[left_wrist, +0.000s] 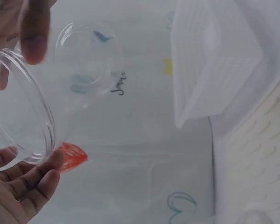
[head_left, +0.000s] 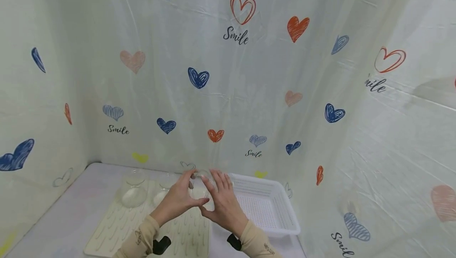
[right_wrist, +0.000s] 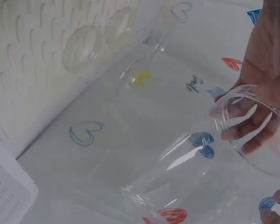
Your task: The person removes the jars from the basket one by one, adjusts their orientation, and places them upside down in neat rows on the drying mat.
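Observation:
Between both hands, a clear see-through jar is held up over the far part of the ribbed mat. Its round ridged rim faces back toward the wrists, and its body stretches away from them. My left hand grips the jar's left side, thumb low and fingers higher up. On the right side, my right hand holds it with thumb and fingers spread round the rim. Two more clear jars stand on the mat to the left, one farther left and another partly behind my left hand.
A cream mat with raised ridges covers the table's middle. Right of it sits a white perforated plastic basket. A pale curtain printed with hearts closes off the back and sides of the white table.

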{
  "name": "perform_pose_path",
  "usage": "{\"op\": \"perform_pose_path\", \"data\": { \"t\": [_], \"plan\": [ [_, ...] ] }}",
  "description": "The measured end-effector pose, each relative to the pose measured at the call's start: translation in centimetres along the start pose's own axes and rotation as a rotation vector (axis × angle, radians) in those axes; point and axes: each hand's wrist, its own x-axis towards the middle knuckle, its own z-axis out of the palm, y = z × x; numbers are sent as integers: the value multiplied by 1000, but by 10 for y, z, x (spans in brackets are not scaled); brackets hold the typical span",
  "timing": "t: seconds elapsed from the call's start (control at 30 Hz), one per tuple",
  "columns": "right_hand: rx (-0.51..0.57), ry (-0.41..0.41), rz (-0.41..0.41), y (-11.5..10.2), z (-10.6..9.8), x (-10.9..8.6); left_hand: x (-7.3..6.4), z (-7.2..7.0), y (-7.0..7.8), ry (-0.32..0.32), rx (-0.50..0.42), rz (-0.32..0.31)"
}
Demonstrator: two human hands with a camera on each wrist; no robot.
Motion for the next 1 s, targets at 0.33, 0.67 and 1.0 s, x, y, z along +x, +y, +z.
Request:
{"op": "perform_pose_path", "data": {
  "t": [0.33, 0.67, 1.0],
  "plan": [
    [849, 95, 792, 21, -23, 2, 1, -22, -6, 113, -15, 31],
    [1865, -195, 1299, 34, -11, -6, -3, -18, -5, 48, 5, 22],
    [1883, -219, 1359, 34, -1, -10, -7, -15, -9, 23, -1, 15]
  ]
}}
